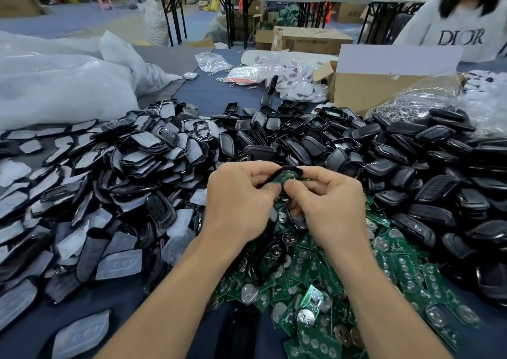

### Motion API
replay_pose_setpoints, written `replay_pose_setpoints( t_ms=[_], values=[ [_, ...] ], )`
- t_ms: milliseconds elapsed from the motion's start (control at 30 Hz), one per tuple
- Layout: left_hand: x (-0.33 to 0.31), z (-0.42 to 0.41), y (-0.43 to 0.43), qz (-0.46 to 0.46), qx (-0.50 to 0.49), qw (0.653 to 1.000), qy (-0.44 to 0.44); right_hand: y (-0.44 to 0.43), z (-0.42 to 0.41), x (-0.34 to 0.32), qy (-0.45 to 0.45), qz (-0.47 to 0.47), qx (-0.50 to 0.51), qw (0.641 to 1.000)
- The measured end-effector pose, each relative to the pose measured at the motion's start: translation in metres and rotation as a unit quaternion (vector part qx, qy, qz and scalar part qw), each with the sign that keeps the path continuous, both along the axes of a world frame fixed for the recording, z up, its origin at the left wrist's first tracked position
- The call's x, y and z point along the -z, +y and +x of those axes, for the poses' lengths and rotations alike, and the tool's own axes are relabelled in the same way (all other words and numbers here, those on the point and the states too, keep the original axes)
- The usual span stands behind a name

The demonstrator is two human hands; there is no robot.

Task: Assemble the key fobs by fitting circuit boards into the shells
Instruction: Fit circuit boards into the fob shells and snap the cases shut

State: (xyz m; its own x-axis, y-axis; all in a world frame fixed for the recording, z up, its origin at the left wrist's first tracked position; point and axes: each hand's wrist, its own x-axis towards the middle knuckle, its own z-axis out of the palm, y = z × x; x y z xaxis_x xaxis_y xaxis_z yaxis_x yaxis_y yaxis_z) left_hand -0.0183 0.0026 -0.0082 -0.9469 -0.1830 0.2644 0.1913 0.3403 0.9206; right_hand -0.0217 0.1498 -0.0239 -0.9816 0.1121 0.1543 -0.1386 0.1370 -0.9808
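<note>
My left hand (241, 202) and my right hand (326, 202) meet above the middle of the table. Between them they hold a black key fob shell (277, 175) with a green circuit board (288, 176) lying in it. Fingers of both hands curl round the shell's rim, and my right thumb presses near the board's lower edge. Below the hands lies a heap of green circuit boards (323, 290) with round metal battery clips. Black shell halves (411, 166) are piled at the right and back.
At the left lies a heap of shell parts with clear rubber button pads (115, 172). Large white plastic bags (60, 79) stand at the back left. A cardboard box (370, 90) and a bag of key rings (417, 103) sit at the back right. A person in a white top (455, 29) stands across the table.
</note>
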Motion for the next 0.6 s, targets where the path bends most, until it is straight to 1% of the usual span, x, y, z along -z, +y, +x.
replay_pose_setpoints(
  t_ms=[67,167,233,300,333,400,500,600],
  values=[
    [-0.007,0.0,-0.006,0.029,-0.05,0.998,0.013,-0.001,0.002,-0.002,0.004,0.033,0.017,0.999],
    [-0.018,-0.005,-0.03,0.138,-0.124,0.983,0.013,-0.006,0.004,-0.006,0.009,0.12,0.01,0.993],
    [-0.026,-0.008,-0.048,0.242,-0.152,0.958,0.007,-0.017,0.004,-0.011,0.001,0.173,-0.023,0.985],
    [-0.031,-0.009,-0.064,0.356,-0.152,0.922,-0.001,-0.028,0.004,-0.017,-0.016,0.217,-0.059,0.974],
    [-0.032,-0.009,-0.07,0.394,-0.145,0.907,-0.004,-0.033,0.003,-0.02,-0.024,0.235,-0.07,0.969],
    [-0.032,-0.008,-0.08,0.412,-0.139,0.9,-0.021,-0.041,-0.001,-0.024,-0.036,0.266,-0.08,0.96],
    [-0.029,-0.007,-0.091,0.374,-0.139,0.915,-0.058,-0.053,-0.008,-0.035,-0.056,0.313,-0.086,0.944],
    [-0.026,-0.003,-0.098,0.363,-0.153,0.916,-0.076,-0.064,-0.015,-0.046,-0.057,0.359,-0.099,0.926]
  ],
)
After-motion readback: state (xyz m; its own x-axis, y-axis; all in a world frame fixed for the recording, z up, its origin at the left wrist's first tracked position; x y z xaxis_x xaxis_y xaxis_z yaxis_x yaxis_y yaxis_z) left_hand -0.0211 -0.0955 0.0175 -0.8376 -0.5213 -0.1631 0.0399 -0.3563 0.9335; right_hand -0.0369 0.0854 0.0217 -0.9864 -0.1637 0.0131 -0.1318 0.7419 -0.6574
